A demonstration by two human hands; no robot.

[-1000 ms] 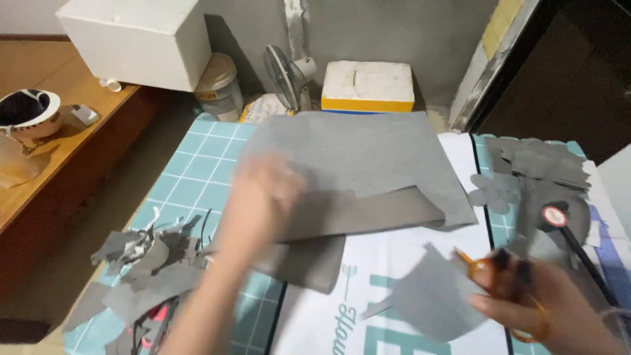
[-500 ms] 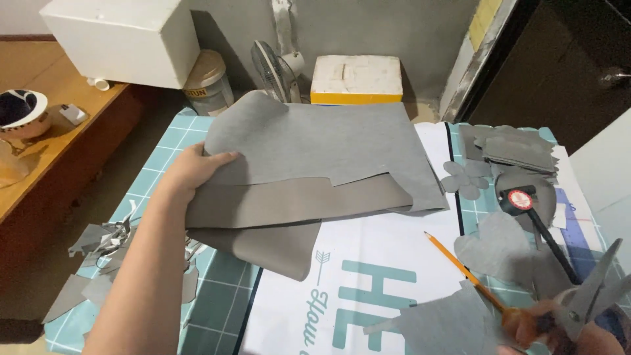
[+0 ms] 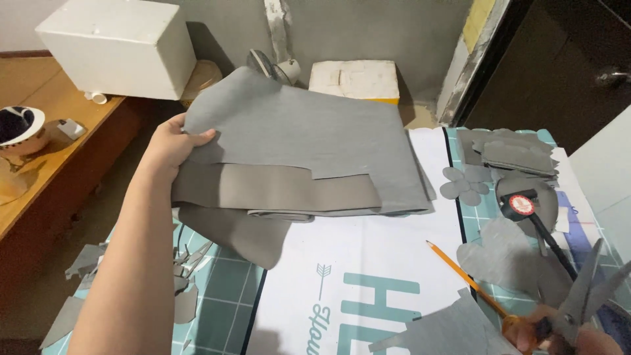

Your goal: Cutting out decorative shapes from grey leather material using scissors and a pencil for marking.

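My left hand (image 3: 172,148) grips the left edge of a folded grey felt sheet (image 3: 309,141) and holds it lifted above the mat. Its layers hang down in a darker flap (image 3: 250,233). At the bottom right, my right hand (image 3: 559,335) holds grey-bladed scissors (image 3: 588,296) with the blades open and pointing up. A yellow pencil (image 3: 463,279) lies slanted just left of that hand. A cut grey felt piece (image 3: 447,329) rests at the bottom edge beside it.
A teal grid cutting mat (image 3: 223,296) carries a white printed sheet (image 3: 355,263). Grey felt scraps (image 3: 177,269) lie at the left, cut felt shapes (image 3: 506,158) at the right. A white box (image 3: 121,46), a foam block (image 3: 355,79) and a wooden table (image 3: 46,151) stand around.
My left hand has taken the felt sheet's left edge and lifted it up and towards me. My right hand with the scissors has dropped to the bottom right corner.
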